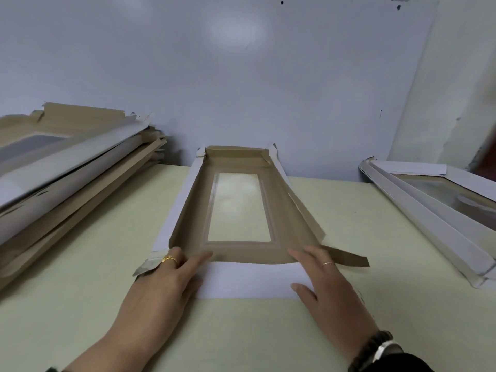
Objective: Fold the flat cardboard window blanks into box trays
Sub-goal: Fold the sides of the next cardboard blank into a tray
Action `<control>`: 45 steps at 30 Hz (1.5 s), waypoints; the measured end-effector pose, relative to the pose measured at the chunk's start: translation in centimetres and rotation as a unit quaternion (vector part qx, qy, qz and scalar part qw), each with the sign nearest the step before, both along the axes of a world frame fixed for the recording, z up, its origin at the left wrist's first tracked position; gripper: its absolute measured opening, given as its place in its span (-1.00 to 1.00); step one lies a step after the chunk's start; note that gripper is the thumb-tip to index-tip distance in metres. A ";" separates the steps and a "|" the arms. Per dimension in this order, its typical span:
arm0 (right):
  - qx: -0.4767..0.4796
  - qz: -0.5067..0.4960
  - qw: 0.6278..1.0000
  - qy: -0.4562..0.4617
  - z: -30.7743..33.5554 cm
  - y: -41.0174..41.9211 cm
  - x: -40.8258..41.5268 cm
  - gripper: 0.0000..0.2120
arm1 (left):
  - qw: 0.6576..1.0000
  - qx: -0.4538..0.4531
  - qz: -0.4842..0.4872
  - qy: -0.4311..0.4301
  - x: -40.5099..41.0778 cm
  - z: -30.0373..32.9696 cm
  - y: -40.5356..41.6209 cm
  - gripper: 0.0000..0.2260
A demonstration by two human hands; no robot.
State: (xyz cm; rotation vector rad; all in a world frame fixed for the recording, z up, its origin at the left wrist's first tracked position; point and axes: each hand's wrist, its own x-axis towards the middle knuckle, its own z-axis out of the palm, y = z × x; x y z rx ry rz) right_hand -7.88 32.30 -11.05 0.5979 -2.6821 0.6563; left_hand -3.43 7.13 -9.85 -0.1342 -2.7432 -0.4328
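Head view shows the half-folded window blank (239, 205) lying in the middle of the bench (80, 304), far wall and both long walls raised, the near white flap (249, 280) flat. The left hand (163, 277) and right hand (322, 277) press that flap with fingers straight and spread. Judging from this, the loose brown corner tab (346, 257) could stay outside when the flap lifts, and uneven pressure might crease off the score or buckle the clear window. Nothing lies inside the tray. Flat blanks sit in a stack (67, 173) to the left; a finished tray (434, 208) stands right, its contents unclear.
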 end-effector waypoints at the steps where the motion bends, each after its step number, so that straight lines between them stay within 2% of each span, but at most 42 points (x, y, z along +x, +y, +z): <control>1: 0.042 0.006 0.999 0.002 0.0 -0.2 -0.1 -0.58 | 0.999 -0.028 -0.004 0.016 0.0 0.0 0.0 -0.53; 3: 0.100 0.022 0.994 0.031 0.1 -0.7 0.0 -0.61 | 0.997 -0.072 -0.009 0.029 -0.1 0.1 0.3 -0.55; 5: 0.112 0.037 0.991 0.060 0.3 -1.1 0.1 -0.71 | 0.993 -0.116 -0.018 0.033 -0.2 0.0 0.2 -0.58; 6: 0.126 0.039 0.990 0.048 0.5 -1.2 0.3 -0.75 | 0.991 -0.129 -0.024 0.031 -0.3 -0.1 0.2 -0.57; 7: 0.134 0.036 0.990 0.019 0.6 -1.4 0.3 -0.69 | 0.991 -0.128 -0.038 0.024 -0.4 -0.1 0.3 -0.54; 9: 0.113 0.055 0.992 -0.015 -0.7 -1.2 -0.4 -0.51 | 0.993 -0.089 -0.075 -0.024 -0.9 -0.3 0.9 -0.53; 11: 0.116 0.076 0.989 -0.049 -0.9 -1.7 -1.0 -0.45 | 0.991 -0.025 -0.123 -0.038 -1.6 -1.3 1.2 -0.63; 12: 0.104 0.093 0.988 -0.060 -0.9 -2.2 -1.3 -0.44 | 0.989 -0.008 -0.134 -0.055 -1.9 -1.5 1.4 -0.66; 16: 0.070 0.137 0.984 -0.090 -0.5 -2.6 -1.7 -0.48 | 0.982 0.043 -0.148 -0.110 -2.4 -1.5 0.9 -0.54; 22: -0.031 0.111 0.985 -0.129 0.0 0.3 -1.8 -0.62 | 0.972 0.142 -0.122 -0.145 -2.0 -1.4 -1.1 -0.59; 27: -0.041 0.123 0.988 -0.080 0.3 0.4 -2.0 -0.74 | 0.983 0.095 -0.089 -0.132 -1.7 -1.3 -1.1 -0.63; 31: -0.061 0.137 0.988 -0.034 0.6 0.3 -2.0 -0.88 | 0.991 0.058 -0.083 -0.086 -1.6 -0.8 -0.9 -0.70; 39: -0.016 0.050 0.998 0.044 0.4 -1.2 -2.8 -0.83 | 0.998 -0.047 -0.028 0.029 -2.9 -0.7 0.7 -0.75; 40: -0.001 0.038 0.999 0.038 0.5 -1.4 -2.9 -0.81 | 0.998 -0.057 -0.019 0.018 -3.1 -0.7 1.1 -0.72; 42: 0.070 0.010 0.997 0.045 0.9 -2.0 -3.0 -0.82 | 0.998 -0.062 0.005 -0.009 -3.5 -0.8 1.9 -0.43; 43: 0.118 0.000 0.991 0.058 1.1 -2.2 -3.0 -0.89 | 0.997 -0.074 0.012 -0.017 -3.7 -0.9 2.2 -0.31; 44: 0.135 -0.004 0.988 0.081 1.2 -2.4 -3.1 -0.92 | 0.996 -0.086 0.019 -0.024 -4.0 -1.0 2.3 -0.27; 45: 0.129 0.004 0.986 0.104 1.3 -2.7 -3.0 -0.84 | 0.994 -0.097 0.025 -0.038 -4.3 -1.2 2.3 -0.29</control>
